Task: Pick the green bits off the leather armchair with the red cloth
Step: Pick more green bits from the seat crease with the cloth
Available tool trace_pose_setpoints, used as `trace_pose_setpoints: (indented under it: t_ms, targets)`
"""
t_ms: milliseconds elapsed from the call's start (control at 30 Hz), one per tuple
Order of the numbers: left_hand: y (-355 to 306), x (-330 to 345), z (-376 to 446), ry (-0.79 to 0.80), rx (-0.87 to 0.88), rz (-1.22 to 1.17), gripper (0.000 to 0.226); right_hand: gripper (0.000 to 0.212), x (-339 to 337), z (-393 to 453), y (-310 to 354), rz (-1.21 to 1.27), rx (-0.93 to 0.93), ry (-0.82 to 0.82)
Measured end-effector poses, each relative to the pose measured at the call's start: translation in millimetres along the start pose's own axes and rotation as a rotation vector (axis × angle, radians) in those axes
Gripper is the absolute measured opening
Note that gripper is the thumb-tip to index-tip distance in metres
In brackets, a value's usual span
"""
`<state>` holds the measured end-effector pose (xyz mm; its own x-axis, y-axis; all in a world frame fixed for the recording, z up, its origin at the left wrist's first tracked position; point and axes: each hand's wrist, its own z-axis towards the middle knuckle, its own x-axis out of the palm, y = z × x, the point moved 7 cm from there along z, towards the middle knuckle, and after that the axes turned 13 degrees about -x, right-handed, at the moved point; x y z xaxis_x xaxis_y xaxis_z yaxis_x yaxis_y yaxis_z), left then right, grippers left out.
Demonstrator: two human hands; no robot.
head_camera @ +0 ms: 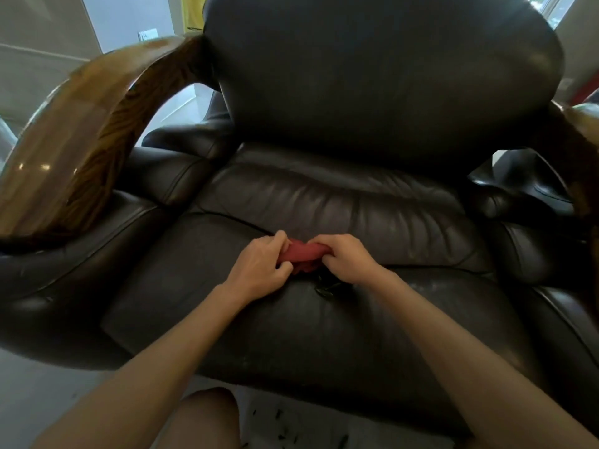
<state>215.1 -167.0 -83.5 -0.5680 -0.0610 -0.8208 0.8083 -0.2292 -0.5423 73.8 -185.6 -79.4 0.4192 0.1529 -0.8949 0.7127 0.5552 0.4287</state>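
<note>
The red cloth [299, 254], bunched lengthwise left to right, is gripped at either end by the left hand [261, 265] and right hand [345, 257] above the armchair [356, 319] seat, green bits [325, 286] just beneath.

The seat cushion [227, 312] of the leather armchair [382, 92] lies open on its near half and to both sides of the two hands. The left hand [259, 264] and right hand [343, 257] crowd the middle, with the red cloth [299, 252] bunched between them and green bits [325, 288] just near of it. The wooden armrest [74, 131] walls the left side; another [580, 124] closes the right. The backrest blocks the far side
</note>
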Motion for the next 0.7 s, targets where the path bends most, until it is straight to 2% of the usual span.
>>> trace_pose_setpoints:
  t_ms: [233,367,533,633,700]
  targets:
    - [-32,-7,-56,-0.142,0.192,-0.052,0.023,0.038,-25,-55,32,-0.027,-0.112,-0.064]
    - [-38,-22,-48,-0.230,0.196,-0.087,0.028,0.037,-49,-46,49,-0.040,-0.220,-0.218]
    - [-26,-49,-11,-0.405,0.144,-0.152,0.034,0.037,-66,2,43,-0.050,-0.232,-0.359]
    - [2,-45,5,-0.448,0.058,-0.142,0.042,0.040,-45,27,32,-0.044,-0.240,-0.322]
    - [23,-28,10,-0.360,-0.030,-0.122,0.035,0.047,-14,37,20,-0.053,-0.241,-0.171]
